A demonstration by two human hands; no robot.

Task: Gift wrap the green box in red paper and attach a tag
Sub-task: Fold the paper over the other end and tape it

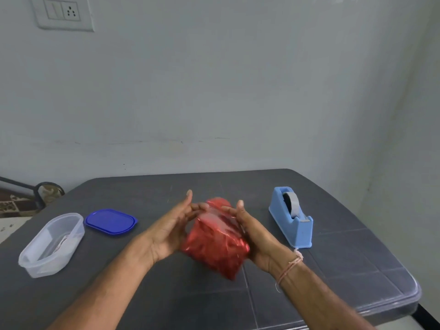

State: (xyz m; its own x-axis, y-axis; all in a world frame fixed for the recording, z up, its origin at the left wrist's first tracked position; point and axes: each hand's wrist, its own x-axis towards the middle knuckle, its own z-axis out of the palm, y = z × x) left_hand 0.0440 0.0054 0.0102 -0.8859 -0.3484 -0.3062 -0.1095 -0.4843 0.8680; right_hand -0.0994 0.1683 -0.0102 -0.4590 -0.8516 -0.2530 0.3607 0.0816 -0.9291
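Red paper point(221, 253), shiny and crinkled, covered the box point(212, 236) completely, with no green showing. The box was held tilted just above the middle of the table point(345, 265). The left hand point(171, 229) cupped its 9 o'clock side and the right hand point(258, 234) its 3 o'clock side. Both sets of fingers curled over the far top edge, almost meeting there. A glossy patch lay under the fingertips; it may have been clear tape, but motion blur made it impossible to tell.

The wrapping looked close to finished, with the last seam being pressed down. The next move would probably call for a firm smoothing of that seam, then finding a tag; none could be made out.

A blue tape dispenser point(291, 220) stood at 3 o'clock from the box. A blue lid point(110, 221) lay at 9 o'clock, and a clear plastic tub point(52, 244) sat beyond it at 8 o'clock, with something pale inside. The table was dark grey with faint grid lines. Behind it rose a pale grey wall point(238, 91), with a switch plate point(64, 13) at 11 o'clock.
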